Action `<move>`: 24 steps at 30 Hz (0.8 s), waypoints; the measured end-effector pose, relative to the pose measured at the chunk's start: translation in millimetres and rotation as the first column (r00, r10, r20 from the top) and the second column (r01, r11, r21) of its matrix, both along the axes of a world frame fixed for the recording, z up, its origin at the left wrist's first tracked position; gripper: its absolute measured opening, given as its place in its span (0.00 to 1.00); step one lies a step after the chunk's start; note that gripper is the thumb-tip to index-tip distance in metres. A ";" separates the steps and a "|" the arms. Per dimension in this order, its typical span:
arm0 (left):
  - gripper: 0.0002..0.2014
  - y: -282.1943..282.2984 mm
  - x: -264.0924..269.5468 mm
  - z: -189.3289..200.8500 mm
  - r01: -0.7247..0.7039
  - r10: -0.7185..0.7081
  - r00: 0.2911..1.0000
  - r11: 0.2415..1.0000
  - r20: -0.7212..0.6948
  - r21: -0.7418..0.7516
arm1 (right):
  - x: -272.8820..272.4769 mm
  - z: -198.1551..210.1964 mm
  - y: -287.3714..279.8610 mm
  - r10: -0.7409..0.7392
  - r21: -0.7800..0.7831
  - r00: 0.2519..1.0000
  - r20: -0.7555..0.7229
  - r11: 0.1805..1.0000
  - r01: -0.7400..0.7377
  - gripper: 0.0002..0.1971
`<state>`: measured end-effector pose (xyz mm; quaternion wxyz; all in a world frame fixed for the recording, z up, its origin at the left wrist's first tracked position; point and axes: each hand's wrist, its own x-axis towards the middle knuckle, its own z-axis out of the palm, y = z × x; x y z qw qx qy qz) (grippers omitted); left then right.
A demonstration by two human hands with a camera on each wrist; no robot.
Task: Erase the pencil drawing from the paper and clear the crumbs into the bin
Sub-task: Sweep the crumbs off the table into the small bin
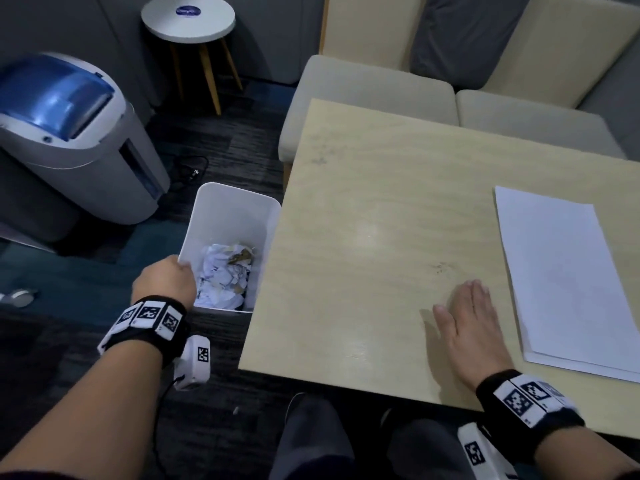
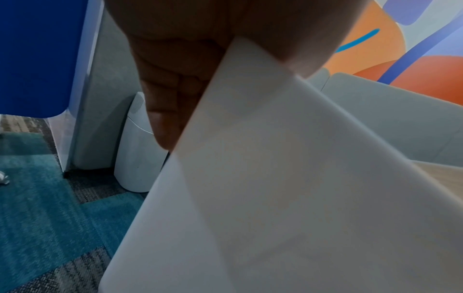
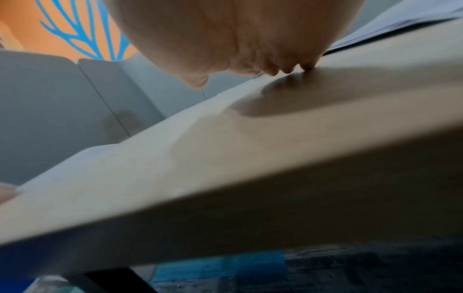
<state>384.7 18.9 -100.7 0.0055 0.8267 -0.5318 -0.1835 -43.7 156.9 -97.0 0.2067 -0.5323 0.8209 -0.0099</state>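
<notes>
While my left hand (image 1: 165, 281) curled its fingers over the near left rim of the white bin (image 1: 231, 216), my right hand (image 1: 471, 327) lay flat on the tabletop (image 1: 374, 216) with its fingers straight and together. The right hand held nothing. From the right wrist view I saw the fingertips (image 3: 307, 67) touching the wood, with a dark shadow under the palm.

From the left wrist view, my thumb and fingers pinched the white wall of the bin (image 2: 288, 178), and that wall filled most of the picture.

The bin stood on the floor, just beside the left edge of the tabletop. Crumpled white paper scraps (image 1: 225, 275) and a few brown bits lay at its bottom.

Just ahead of my right hand, a small patch of dark crumbs (image 1: 442, 268) sat on the wood. More faint specks (image 1: 320, 157) lay near the far left part of the tabletop, well apart from my hand.

To the right of my right hand lay the paper (image 1: 561, 278), a flat white stack near the right edge. I could not make out any pencil drawing on the top sheet.

Past the bin stood a big grey machine with a blue lid (image 1: 65, 133), and behind it a small round white stool (image 1: 188, 20). Beige seats (image 1: 374, 91) sat at the far side of the tabletop.
</notes>
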 end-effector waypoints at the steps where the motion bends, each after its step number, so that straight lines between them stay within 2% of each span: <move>1: 0.20 0.5 -0.1 1.1 0.006 -0.006 1.000 1.000 -0.005 0.001 | 3.7 3.6 1.1 -0.003 -0.008 1.000 0.029 1.000 0.003 0.42; 4: 0.19 1.1 1.3 3.3 0.019 -0.019 1.000 1.000 -0.023 0.005 | 12.9 15.8 1.1 -0.026 -0.017 0.993 0.116 0.999 0.028 0.42; 7: 0.19 -0.3 3.2 5.2 0.026 -0.025 0.999 1.000 -0.041 0.013 | 10.2 18.6 -5.8 -0.057 -0.033 0.990 0.127 0.998 0.062 0.40; 12: 0.18 -2.8 6.5 10.0 0.037 -0.036 0.998 0.999 -0.043 0.020 | -7.4 5.3 -19.8 -0.145 0.024 0.989 0.033 0.989 0.144 0.40; 19: 0.18 -4.9 8.9 11.4 0.043 -0.042 0.999 0.998 -0.029 0.045 | 3.1 -5.1 -33.5 -0.178 0.067 0.974 -0.141 0.980 0.189 0.43; 21: 0.18 -5.1 9.0 12.9 0.046 -0.045 0.999 0.998 -0.026 0.048 | 11.7 -5.1 -38.5 -0.138 0.077 0.980 -0.145 0.986 0.151 0.42; 24: 0.17 -4.9 7.5 16.3 0.048 -0.047 0.999 0.997 -0.027 0.052 | 31.3 -1.5 -39.8 0.093 0.096 0.992 -0.085 0.992 -0.084 0.40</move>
